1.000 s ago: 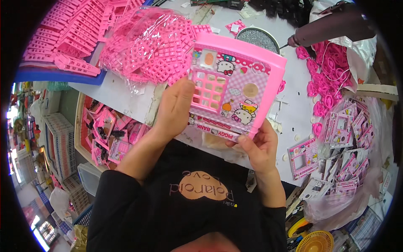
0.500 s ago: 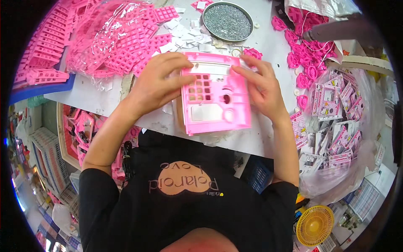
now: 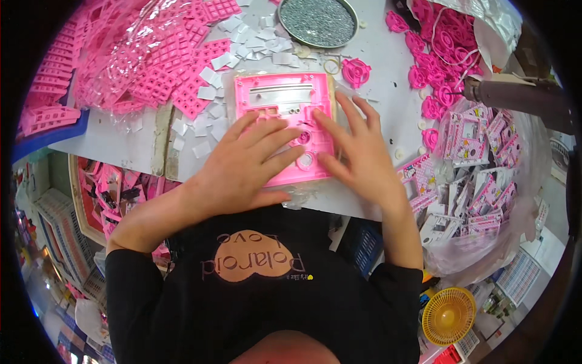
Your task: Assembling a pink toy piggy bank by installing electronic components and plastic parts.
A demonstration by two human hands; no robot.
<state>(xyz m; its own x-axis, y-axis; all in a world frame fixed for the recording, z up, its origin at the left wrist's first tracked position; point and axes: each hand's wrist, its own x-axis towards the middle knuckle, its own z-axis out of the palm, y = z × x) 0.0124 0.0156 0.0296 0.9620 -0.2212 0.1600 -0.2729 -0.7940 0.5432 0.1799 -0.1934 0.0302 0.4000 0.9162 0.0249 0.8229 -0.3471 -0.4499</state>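
A pink plastic housing panel (image 3: 285, 178) lies flat before me, its ribbed inner side up, with a pale slotted strip near its far edge. Beneath it, a pad wrapped in clear plastic (image 3: 230, 97) shows at the rim. My left hand (image 3: 245, 164) rests across the panel's near left part, fingers stretched out, covering most of the square-hole grid there. On the right side of the panel, the spread fingers of my right hand (image 3: 357, 151) touch it close to two round openings. Beyond its far right corner sits a loose pink round part (image 3: 356, 72).
Pink keypad grids (image 3: 151, 67) and white paper squares (image 3: 251, 39) cover the far left. A round tray of screws (image 3: 318, 23) stands at the back. Rightward are pink dial parts (image 3: 433, 73), an electric screwdriver (image 3: 515, 94) and a bag of printed panels (image 3: 479, 164).
The panel has gone from tilted up between both hands to flat on the pad. My hands have shifted from its edges onto its surface. The whole view has shifted slightly.
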